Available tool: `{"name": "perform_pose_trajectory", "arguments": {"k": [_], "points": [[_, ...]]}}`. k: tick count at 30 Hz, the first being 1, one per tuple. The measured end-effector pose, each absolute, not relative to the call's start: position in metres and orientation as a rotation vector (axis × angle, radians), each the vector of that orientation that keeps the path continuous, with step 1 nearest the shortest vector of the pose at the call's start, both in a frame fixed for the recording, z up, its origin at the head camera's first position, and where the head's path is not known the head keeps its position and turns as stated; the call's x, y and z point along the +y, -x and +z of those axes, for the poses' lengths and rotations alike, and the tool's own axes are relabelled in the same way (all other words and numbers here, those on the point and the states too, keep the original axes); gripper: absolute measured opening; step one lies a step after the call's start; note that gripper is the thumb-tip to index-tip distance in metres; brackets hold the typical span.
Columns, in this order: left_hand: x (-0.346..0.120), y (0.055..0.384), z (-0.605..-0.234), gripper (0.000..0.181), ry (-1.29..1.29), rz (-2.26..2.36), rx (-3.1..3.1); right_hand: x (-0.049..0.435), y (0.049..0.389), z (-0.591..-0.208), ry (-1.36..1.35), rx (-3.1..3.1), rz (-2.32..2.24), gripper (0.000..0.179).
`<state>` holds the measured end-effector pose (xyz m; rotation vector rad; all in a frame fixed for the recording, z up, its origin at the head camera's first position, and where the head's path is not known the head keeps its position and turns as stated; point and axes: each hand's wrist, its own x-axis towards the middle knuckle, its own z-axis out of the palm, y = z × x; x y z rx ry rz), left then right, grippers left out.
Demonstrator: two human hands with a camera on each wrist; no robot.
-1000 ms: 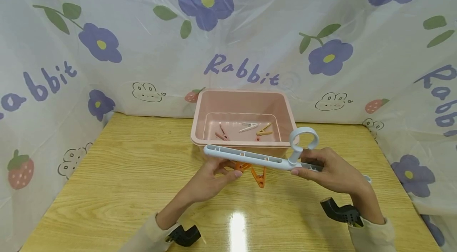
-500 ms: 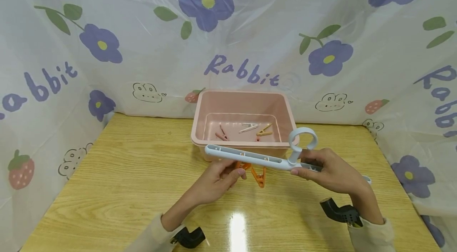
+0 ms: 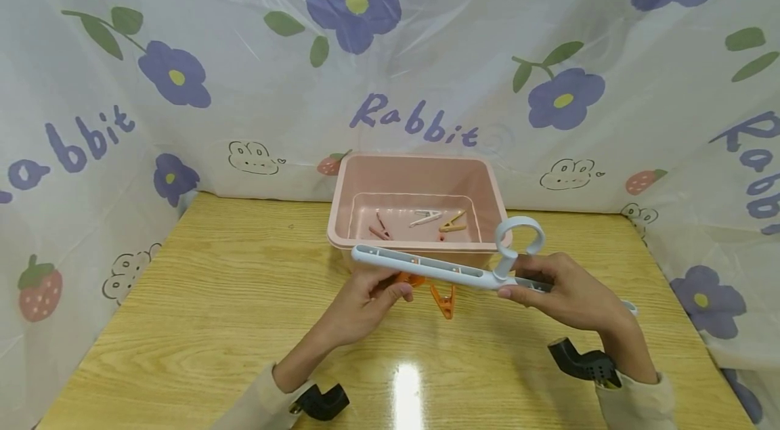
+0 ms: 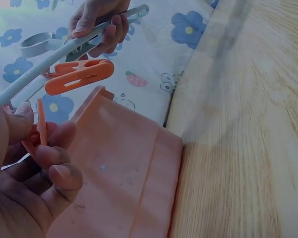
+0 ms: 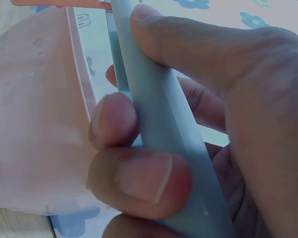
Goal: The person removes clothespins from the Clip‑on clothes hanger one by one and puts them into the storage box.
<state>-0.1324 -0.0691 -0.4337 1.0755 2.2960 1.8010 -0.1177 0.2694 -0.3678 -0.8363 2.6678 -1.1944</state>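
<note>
My right hand [image 3: 569,291] grips a light blue clothes hanger [image 3: 420,266] next to its round hook, holding it raised and slightly tilted; the right wrist view shows fingers and thumb wrapped round the bar [image 5: 161,104]. One orange clothespin [image 3: 445,301] hangs from the bar between my hands. Further left, my left hand [image 3: 362,305] pinches a second orange clothespin [image 4: 42,124] between thumb and fingers, close under the bar. Fingers partly cover this clothespin, so whether its jaws grip the bar cannot be told.
Behind the hanger, a pink plastic bin [image 3: 418,245] stands against the printed cloth backdrop [image 3: 390,78]. Inside it lie a pink clothespin [image 3: 380,232], a white clothespin [image 3: 425,217] and a yellow clothespin [image 3: 452,223]. Everything is on a wooden table [image 3: 244,281].
My left hand has shifted a little around the second clothespin, which now sits slightly further left. The right hand and the hanger stay almost still.
</note>
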Motion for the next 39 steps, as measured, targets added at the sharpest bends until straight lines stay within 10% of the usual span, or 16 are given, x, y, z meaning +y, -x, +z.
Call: {"name": "perform_pose_trajectory", "arguments": {"k": [39], "points": [[-0.0783, 0.1343, -0.4243, 0.023, -1.043, 1.946, 2.328, 0.2618, 0.12, -0.3747, 0.84, 2.669, -1.217, 0.006]]}}
